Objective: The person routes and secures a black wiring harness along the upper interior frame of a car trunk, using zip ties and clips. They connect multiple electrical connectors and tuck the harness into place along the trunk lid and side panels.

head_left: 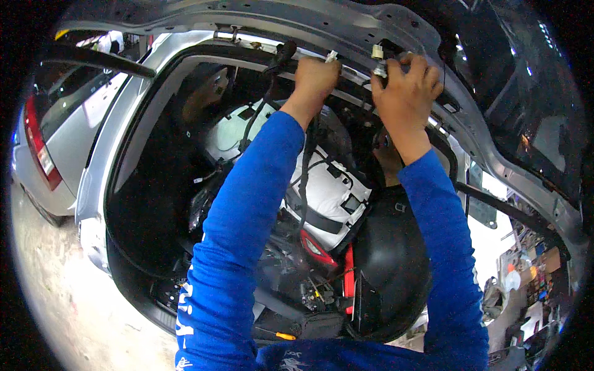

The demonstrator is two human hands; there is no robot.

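Observation:
Both my arms, in blue sleeves, reach up to the metal edge of a raised car tailgate (297, 21). My left hand (317, 80) is closed, and a small white wiring connector (331, 56) pokes out between its fingertips. A black wiring harness (303, 179) hangs down below that hand. To its right, my right hand (409, 83) has its fingers bent, with thumb and forefinger at another small white connector (380, 71). Just above that one, a cream connector (377, 52) sits against the tailgate. The fingers partly hide both white connectors.
Inside the open cargo space lie a white panel (331, 191) with black straps, a red tail light (318, 248), a red strip (349, 278) and a yellow-handled tool (285, 336). A tailgate strut (99, 59) crosses at left. Another silver car (68, 148) stands alongside.

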